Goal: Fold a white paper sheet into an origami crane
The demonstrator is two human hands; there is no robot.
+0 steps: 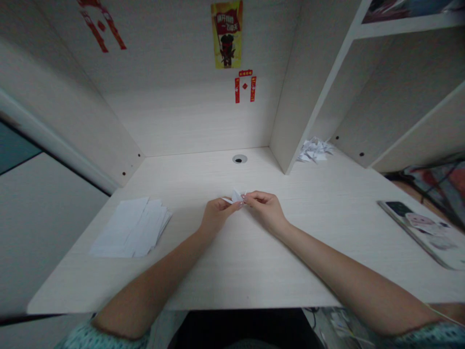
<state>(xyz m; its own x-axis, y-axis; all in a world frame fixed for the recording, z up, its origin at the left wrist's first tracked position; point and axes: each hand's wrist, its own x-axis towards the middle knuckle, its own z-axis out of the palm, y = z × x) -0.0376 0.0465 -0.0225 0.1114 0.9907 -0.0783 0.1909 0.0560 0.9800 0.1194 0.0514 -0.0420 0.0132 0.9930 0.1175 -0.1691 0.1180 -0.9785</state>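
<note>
A small piece of folded white paper [237, 196] is held above the middle of the desk, between both hands. My left hand [219, 212] pinches it from the left, thumb on the near side. From the right, the thumb and fingertips of my right hand [267, 206] are closed on its other end. A pointed flap of the paper sticks up between the hands. The fingertips hide part of its folds.
White paper sheets [125, 228] lie stacked on the desk [232, 271] at left. A heap of small white paper pieces [314, 150] sits behind the upright divider [308, 97]. A phone in a decorated case [425, 232] lies at right. A round cable hole [240, 159] is at the back.
</note>
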